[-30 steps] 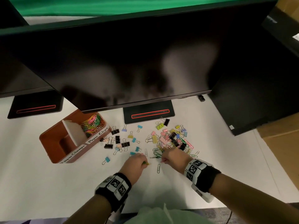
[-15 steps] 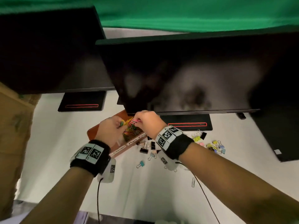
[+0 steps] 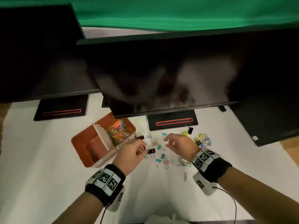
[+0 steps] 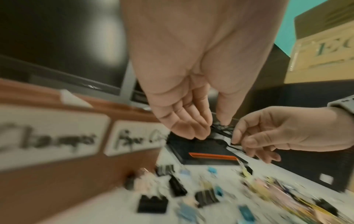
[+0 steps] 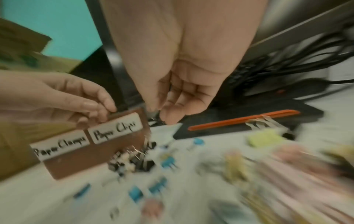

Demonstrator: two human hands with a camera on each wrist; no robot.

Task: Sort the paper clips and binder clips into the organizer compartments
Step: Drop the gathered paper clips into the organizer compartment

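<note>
The brown organizer [image 3: 80, 139] stands left of centre, with labels "Paper Clamps" and "Paper Clips" [image 5: 114, 131] on its front. Its right compartment holds a heap of coloured paper clips [image 3: 119, 131]; the left one shows only its brown floor. My left hand [image 3: 142, 149] hovers by the organizer's near right corner with its fingers curled and its thumb against the forefinger. A small yellowish glint shows there, and I cannot tell if it is a clip. A black binder clip [image 3: 151, 151] lies just beside it. My right hand [image 3: 166, 142] hangs loosely curled and holds nothing, above the scattered binder clips [image 3: 202, 141].
Loose paper clips [image 3: 184, 163] lie near my right wrist. Dark monitors overhang the table's far side, and their black stands [image 3: 173, 122] sit just behind the clips. A cardboard box [image 3: 291, 147] is at the right edge. A thin cable [image 3: 233, 199] trails from my right wrist.
Half a second ago both hands were over the paper clip compartment with clips in their fingers. Both have since drawn back toward me over the scattered clips, and the right hand's pink clip is gone.
</note>
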